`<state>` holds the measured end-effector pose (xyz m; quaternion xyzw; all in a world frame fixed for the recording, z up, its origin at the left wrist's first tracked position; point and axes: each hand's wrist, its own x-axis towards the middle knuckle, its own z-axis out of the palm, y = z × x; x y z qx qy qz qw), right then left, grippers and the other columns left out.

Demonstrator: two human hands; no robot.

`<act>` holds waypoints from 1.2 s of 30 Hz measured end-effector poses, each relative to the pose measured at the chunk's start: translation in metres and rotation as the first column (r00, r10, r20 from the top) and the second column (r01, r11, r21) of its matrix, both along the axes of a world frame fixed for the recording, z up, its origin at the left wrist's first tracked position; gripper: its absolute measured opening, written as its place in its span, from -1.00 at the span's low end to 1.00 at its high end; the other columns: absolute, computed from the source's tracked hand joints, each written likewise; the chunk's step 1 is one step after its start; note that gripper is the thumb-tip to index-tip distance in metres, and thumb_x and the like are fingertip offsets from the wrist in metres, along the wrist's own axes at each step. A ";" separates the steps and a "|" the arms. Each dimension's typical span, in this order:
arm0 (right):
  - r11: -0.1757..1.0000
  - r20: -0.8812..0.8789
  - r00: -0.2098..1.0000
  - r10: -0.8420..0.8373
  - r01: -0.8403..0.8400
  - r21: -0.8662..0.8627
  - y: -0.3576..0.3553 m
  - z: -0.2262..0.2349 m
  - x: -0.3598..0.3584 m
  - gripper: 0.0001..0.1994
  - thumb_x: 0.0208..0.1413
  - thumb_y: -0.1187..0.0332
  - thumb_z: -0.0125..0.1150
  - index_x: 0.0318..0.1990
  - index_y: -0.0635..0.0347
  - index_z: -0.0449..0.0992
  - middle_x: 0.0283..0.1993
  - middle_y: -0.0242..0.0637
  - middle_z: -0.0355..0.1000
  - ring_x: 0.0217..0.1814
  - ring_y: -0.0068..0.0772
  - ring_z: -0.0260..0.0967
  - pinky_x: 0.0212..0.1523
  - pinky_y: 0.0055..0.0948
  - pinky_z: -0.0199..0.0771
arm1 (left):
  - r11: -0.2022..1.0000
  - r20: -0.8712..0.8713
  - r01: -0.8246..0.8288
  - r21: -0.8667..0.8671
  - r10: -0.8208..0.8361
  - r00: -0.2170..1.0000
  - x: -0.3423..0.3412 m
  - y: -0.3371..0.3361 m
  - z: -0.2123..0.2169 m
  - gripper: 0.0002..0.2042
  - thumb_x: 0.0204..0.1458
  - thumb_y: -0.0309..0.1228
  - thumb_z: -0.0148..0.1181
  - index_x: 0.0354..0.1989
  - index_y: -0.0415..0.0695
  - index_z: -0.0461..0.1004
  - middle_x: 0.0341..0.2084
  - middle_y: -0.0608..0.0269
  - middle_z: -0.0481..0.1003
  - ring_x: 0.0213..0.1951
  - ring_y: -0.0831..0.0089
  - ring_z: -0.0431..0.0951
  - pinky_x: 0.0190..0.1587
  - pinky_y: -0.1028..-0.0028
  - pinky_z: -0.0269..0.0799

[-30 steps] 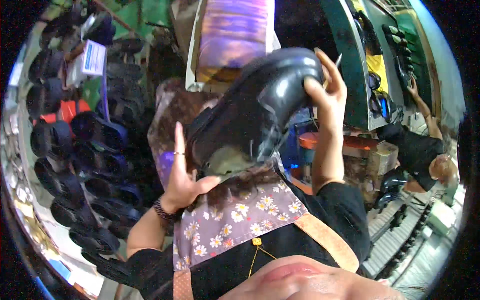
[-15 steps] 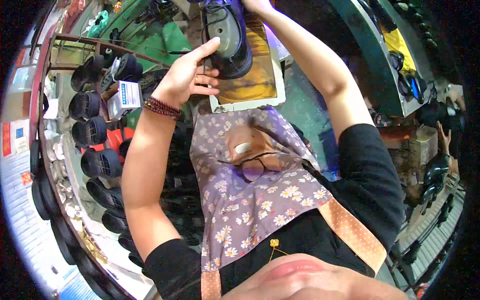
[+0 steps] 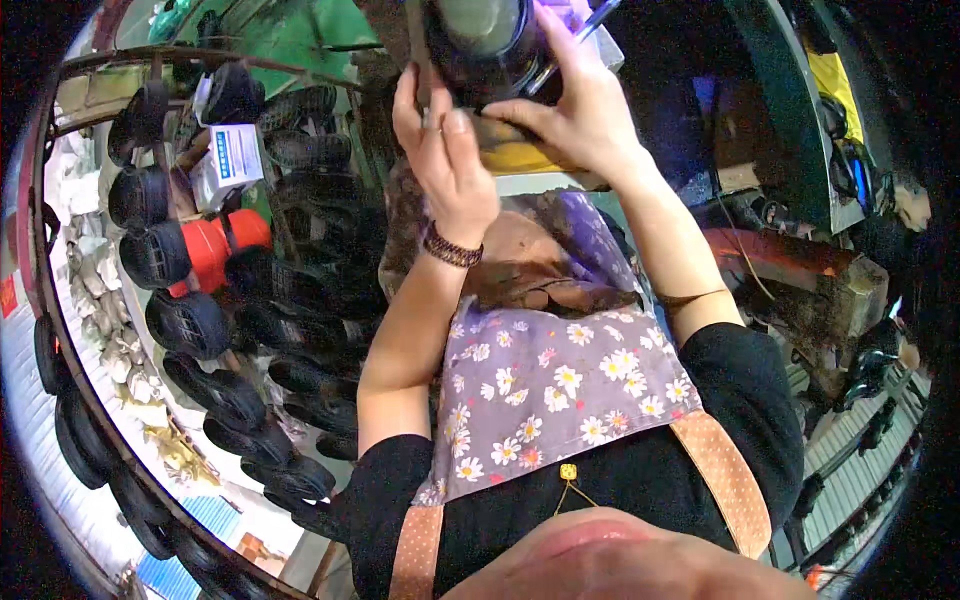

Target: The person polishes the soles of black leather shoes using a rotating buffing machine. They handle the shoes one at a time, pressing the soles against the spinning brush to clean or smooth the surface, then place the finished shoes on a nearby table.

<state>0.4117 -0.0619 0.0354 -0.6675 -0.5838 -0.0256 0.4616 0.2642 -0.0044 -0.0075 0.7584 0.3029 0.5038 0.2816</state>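
Observation:
A black shoe [image 3: 490,45] is held up high at the top of the head view, its opening facing me. My left hand [image 3: 445,165] grips its near side, a beaded bracelet on the wrist. My right hand [image 3: 575,105] closes over its right side and also pinches a thin pen-like tool [image 3: 592,18] that sticks up past the fingers. Below the hands lies a purple floral apron [image 3: 545,385] with orange dotted straps over a black shirt.
Rows of black shoes [image 3: 240,330] fill a rack on the left, with a red one [image 3: 215,248] and a small white box [image 3: 228,160] among them. A green machine frame [image 3: 300,35] stands behind. A conveyor with rollers [image 3: 860,440] runs along the right.
The shoe has gone from tilted at chest height to held high overhead. Both hands have closed in together around it, and the view has tipped further upward.

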 end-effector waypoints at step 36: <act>0.845 -0.879 0.394 0.269 0.342 0.412 0.025 -0.034 -0.010 -0.75 0.11 0.29 0.21 -0.25 0.34 0.61 -0.34 -0.35 0.57 -0.29 -0.64 0.43 -0.24 -0.57 0.44 | 0.704 0.172 0.099 -0.703 0.033 0.985 -0.108 0.021 0.015 -0.47 0.26 -0.01 -0.17 0.18 -0.21 0.27 -0.04 0.25 0.32 -0.01 0.40 0.34 0.17 0.24 0.21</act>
